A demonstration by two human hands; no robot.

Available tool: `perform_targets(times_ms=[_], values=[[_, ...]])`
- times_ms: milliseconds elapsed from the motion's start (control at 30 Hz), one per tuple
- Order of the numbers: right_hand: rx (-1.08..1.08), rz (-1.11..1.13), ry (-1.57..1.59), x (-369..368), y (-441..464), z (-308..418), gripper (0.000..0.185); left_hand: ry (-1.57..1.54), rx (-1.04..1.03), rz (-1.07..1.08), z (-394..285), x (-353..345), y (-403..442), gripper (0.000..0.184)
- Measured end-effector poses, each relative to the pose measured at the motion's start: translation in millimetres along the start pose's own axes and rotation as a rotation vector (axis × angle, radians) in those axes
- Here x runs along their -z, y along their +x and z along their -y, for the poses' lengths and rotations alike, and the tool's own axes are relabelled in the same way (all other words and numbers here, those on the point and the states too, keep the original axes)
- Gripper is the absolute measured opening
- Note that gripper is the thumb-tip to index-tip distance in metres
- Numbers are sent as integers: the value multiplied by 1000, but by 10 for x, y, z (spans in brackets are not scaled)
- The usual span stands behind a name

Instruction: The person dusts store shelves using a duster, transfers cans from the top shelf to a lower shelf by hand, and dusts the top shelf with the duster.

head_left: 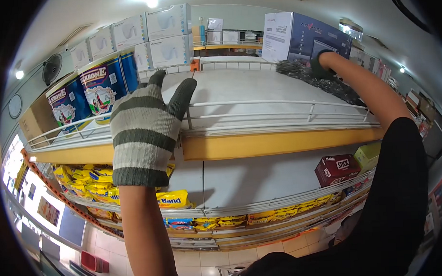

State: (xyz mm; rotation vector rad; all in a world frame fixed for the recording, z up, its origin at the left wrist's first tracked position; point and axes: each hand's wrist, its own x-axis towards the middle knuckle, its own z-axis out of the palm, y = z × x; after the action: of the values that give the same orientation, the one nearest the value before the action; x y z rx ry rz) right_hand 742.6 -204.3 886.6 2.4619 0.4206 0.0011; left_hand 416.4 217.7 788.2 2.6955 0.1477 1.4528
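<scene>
My left hand point(145, 123) wears a grey and dark striped knit glove and is raised at the front wire rail point(258, 103) of the top shelf. Its thumb and index finger are spread, and nothing shows in its grasp. Far out to the right, my right hand point(321, 66), with a dark glove cuff at the wrist, presses onto a shaggy grey duster cloth point(343, 89) lying along the white top shelf point(238, 86). Its fingers are mostly hidden by the cuff and the shaggy strands. A large blue and white box point(300, 35) stands right behind the cloth.
Big blue tins point(100, 86) stand left of my left hand, with white boxes point(169, 37) stacked behind. Lower shelves hold yellow packets point(174, 199) and a dark red box point(336, 169). A wall fan point(52, 69) hangs at left. A red basket point(94, 262) is on the floor.
</scene>
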Motion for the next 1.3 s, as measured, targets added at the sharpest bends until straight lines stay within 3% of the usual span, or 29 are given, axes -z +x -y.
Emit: perform_targets(times_ms=[67, 100, 167, 267, 333, 367, 400, 467, 533, 600, 633, 700, 800, 867, 1000, 1133, 1233, 1300], values=[[106, 276, -280, -107, 186, -252, 59, -17, 14, 8, -3, -8, 8, 54], [95, 273, -278, -46, 76, -155, 59, -26, 20, 9, -13, -5, 18, 55], [90, -15, -14, 71, -37, 153, 59, -46, 29, 14, -48, -11, 50, 59], [137, -148, 56, 374, 74, 672, 60, -64, 27, 14, -115, 1, 96, 62], [256, -184, 97, 631, 221, 1039, 61, -72, 98, 105, -175, 84, 103, 61], [417, -258, -8, 716, 388, 1182, 62, -48, 53, 33, -121, -4, 79, 57], [261, -224, 120, 963, 89, 1533, 54, -51, 46, 33, -75, -54, 73, 57], [566, -399, 237, 1070, 139, 1781, 45, 29, -10, -12, -44, -114, 65, 50], [571, -384, 291, 1210, -123, 1979, 40, -25, 53, 30, -67, -81, 53, 43], [600, -412, 268, 1067, -78, 1821, 41, 51, -92, -8, 74, -165, 50, 43], [643, -448, 245, 990, -28, 1738, 43, 56, -45, 53, 39, -120, 62, 47], [319, -269, 124, 797, 39, 1458, 46, 2, 16, 87, -67, -3, 76, 50], [246, -114, -39, 272, 14, 623, 51, -52, 90, 124, -107, 35, 86, 56], [411, -101, -130, -418, 363, -254, 49, -66, 107, 142, -139, 67, 94, 57], [-1, 275, -181, -846, -130, -952, 46, -71, 131, 188, -170, 100, 114, 57], [-39, 196, -66, -592, -192, -710, 48, -13, 96, 148, -152, 61, 105, 58], [236, 40, -1, -153, -163, -127, 52, -24, 106, 160, -171, 72, 104, 58], [272, 2, 88, -33, 204, 214, 52, -44, 125, 165, -163, 72, 100, 59]])
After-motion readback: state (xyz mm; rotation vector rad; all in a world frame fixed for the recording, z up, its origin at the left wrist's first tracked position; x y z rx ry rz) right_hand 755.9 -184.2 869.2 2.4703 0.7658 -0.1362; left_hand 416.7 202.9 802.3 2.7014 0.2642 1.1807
